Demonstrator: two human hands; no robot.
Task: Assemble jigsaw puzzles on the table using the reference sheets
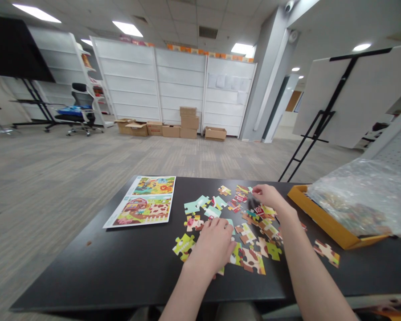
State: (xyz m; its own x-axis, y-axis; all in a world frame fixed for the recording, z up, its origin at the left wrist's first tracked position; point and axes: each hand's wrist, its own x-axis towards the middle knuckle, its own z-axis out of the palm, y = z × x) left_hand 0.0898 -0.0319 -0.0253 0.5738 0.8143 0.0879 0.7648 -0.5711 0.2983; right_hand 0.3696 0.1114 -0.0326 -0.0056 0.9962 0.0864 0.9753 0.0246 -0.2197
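Grey carpet (96,178) is spread across the middle of the frame, backed at upper centre by white shelving (180,73). The lower half is taken up by a black table (87,276). At its right end, a shallow yellow box (324,221) is topped by a clear plastic bag (357,191). At centre left, a printed sheet (143,203) is laid out, a lion shown in its upper picture, a barn and cow in its lower.

Both forearms are extended from the bottom edge. The right hand (268,196) is stretched farther, angled up and leftward toward the table's far edge, its fingertips drawn together beside a small pale-blue piece (250,190); whether anything is pinched cannot be told. The left hand (215,240) is laid palm down at lower centre, fingers lightly curved; its underside is hidden, so its grip cannot be told either.

Jigsaw pieces (254,260) are scattered around both hands, right of centre, and a spotted piece (326,252) is set apart at lower right. Sorting through the spread is apparently in hand. A narrow fingertip pinch on one piece's edge would seem to be called for, neighbours left undisturbed.
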